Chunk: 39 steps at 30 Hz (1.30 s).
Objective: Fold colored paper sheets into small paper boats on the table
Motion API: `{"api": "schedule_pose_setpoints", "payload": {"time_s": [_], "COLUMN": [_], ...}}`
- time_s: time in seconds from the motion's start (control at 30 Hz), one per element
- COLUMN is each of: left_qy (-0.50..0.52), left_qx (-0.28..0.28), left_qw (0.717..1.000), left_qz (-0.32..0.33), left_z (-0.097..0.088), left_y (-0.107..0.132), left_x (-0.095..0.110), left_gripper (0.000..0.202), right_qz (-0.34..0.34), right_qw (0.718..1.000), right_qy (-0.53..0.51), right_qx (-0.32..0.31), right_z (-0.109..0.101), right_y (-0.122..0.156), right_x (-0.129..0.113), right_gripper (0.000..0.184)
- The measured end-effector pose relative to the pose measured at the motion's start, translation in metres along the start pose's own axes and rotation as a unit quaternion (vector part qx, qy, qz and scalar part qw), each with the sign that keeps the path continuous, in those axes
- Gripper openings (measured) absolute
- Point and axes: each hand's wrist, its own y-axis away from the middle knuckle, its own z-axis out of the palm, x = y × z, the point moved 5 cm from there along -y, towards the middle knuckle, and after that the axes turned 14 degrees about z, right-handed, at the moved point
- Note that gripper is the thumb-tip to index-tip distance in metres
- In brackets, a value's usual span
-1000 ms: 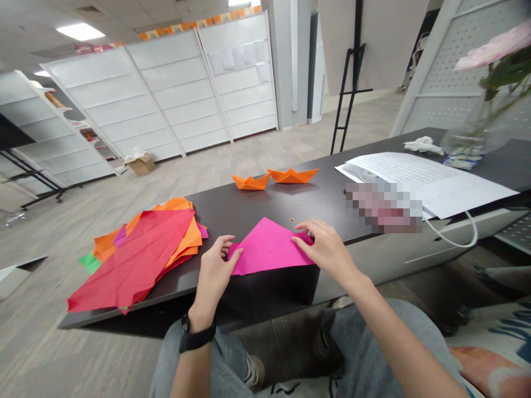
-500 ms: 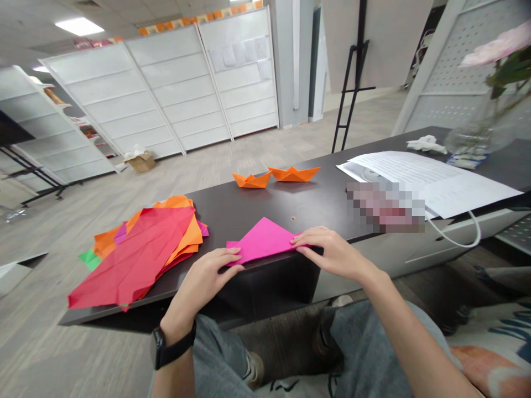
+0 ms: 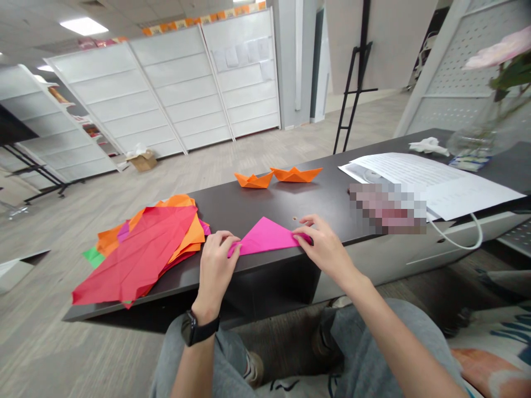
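Note:
A folded pink sheet of paper (image 3: 266, 237) lies at the front edge of the dark table, its peak pointing away from me. My left hand (image 3: 219, 260), with a black watch on the wrist, pinches the paper's left corner between thumb and fingers. At the opposite corner my right hand (image 3: 321, 243) also pinches the paper, its fingers curled. Two folded orange paper boats, a left one (image 3: 254, 180) and a right one (image 3: 296, 174), stand farther back on the table.
To the left is a pile of coloured paper sheets (image 3: 141, 249), red on top, overhanging the table edge. Printed white sheets (image 3: 440, 182), a blurred-out item (image 3: 390, 210), a white cable (image 3: 477, 235), a crumpled tissue (image 3: 429, 146) and a flower vase (image 3: 473, 141) are on the right.
My left hand has turned more upright and shifted right, its fingers now gripping the paper's left corner. My right hand's fingers have curled from lying flat into a pinch.

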Motion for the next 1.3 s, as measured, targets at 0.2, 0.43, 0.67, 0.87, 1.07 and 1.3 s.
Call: {"api": "schedule_pose_setpoints", "payload": {"time_s": [0.2,0.43,0.67,0.87,1.07,1.3], "left_qy": [0.06,0.072,0.119,0.114,0.161,0.295], "left_qx": [-0.164,-0.222,-0.178,-0.09,-0.031,-0.008], "left_qw": [0.977,0.967,0.976,0.989,0.985,0.953], "left_qz": [0.121,0.102,0.05,-0.028,-0.053,-0.069], "left_z": [0.018,0.023,0.027,0.037,0.049,0.057], "left_y": [0.001,0.008,-0.003,-0.042,-0.058,-0.055], "left_x": [0.043,0.04,0.028,0.006,-0.027,-0.045], "left_gripper": [0.04,0.049,0.041,0.04,0.038,0.044], "right_qz": [-0.036,-0.093,0.019,0.037,0.04,0.049], "right_qw": [0.996,0.991,0.997,0.993,0.996,0.999], "right_qy": [0.082,0.048,0.046,0.095,0.07,0.001], "right_qx": [0.025,-0.085,-0.054,-0.051,-0.039,-0.011], "right_z": [-0.006,0.001,-0.004,0.0,0.014,0.023], "right_y": [0.006,0.022,0.013,-0.021,-0.052,-0.051], "right_x": [-0.013,-0.037,-0.012,-0.019,-0.011,0.008], "right_gripper": [0.024,0.03,0.032,0.021,0.019,0.011]}}
